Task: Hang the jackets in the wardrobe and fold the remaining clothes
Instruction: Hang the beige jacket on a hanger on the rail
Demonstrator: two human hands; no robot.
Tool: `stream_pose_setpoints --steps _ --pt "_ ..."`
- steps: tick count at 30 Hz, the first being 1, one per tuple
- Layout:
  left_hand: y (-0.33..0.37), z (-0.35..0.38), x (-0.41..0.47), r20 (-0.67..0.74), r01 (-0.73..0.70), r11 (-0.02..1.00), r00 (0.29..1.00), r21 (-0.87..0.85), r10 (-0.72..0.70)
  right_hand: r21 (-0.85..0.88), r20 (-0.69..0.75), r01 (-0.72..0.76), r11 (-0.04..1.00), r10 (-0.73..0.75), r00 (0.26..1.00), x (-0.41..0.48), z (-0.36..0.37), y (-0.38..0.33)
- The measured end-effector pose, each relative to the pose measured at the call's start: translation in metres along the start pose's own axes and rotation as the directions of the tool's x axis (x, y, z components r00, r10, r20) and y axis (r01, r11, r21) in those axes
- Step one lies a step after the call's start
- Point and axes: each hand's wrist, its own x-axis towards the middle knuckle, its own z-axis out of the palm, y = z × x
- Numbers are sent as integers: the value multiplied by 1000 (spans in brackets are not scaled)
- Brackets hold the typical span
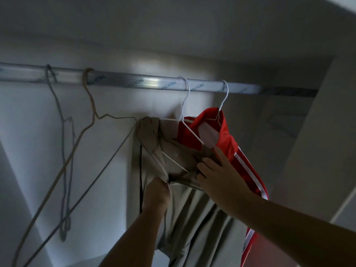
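Observation:
A beige jacket hangs on a white wire hanger from the silver wardrobe rail. Behind it on the right hangs a red jacket with white stripes, on a second white hanger. My left hand grips the beige jacket's front edge just below the collar. My right hand pinches the other front edge near the collar, right beside the red jacket.
Two empty wire hangers, a grey one and a tan one, hang on the rail to the left. The white wardrobe back wall is behind, and a side panel stands at the right.

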Motion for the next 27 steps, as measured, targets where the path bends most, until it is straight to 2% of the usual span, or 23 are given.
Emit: stream_pose_setpoints --steps 2,3,6,8,10,14,16,18,19,21,22,23,24,25,26,27 --pt "0 1 10 80 52 998 996 -46 -48 59 -32 -21 998 23 999 -5 7 -1" --pt "1 1 13 133 102 987 987 -126 -85 68 -46 -27 997 30 999 -8 10 -1" --pt "-1 5 20 244 280 873 950 -399 -193 70 -62 -19 997 23 998 -16 18 -1" --pt "-3 8 19 301 352 802 926 -482 -225 91 -114 -3 996 14 993 -20 20 2" --pt "0 7 16 367 421 746 896 -516 -251 108 -146 -10 994 25 989 -22 21 6" --pt "5 -4 -4 430 479 703 863 -525 -267 108 -130 -32 994 46 991 -30 22 4" --pt "-2 -12 -19 456 487 705 853 -515 -255 103 -144 52 993 -37 989 -37 29 -12" --pt "-12 -23 -34 452 468 774 852 -427 -266 127 -239 179 976 -145 960 -39 39 -38" --pt "-17 -29 -39 460 486 777 840 -401 -288 148 -284 210 967 -162 945 -38 44 -51" --pt "-23 -40 -48 496 526 750 813 -400 -305 223 -284 157 962 -90 955 -30 52 -73" --pt "-26 -45 -52 508 537 738 806 -408 -304 279 -217 56 959 6 976 -24 53 -83" --pt "-29 -49 -56 517 542 728 802 -420 -299 405 -69 -84 911 122 990 -18 56 -92" --pt "-33 -53 -60 522 541 722 802 -431 -290 542 114 -253 801 228 967 -13 59 -100" --pt "-37 -55 -63 524 534 724 805 -436 -279 668 305 -429 608 302 903 -9 60 -106" --pt "-40 -57 -67 520 521 734 811 -435 -267 747 451 -561 357 348 822 -5 61 -112" --pt "-44 -58 -70 510 499 751 822 -432 -253 773 541 -621 130 378 751 0 63 -116"
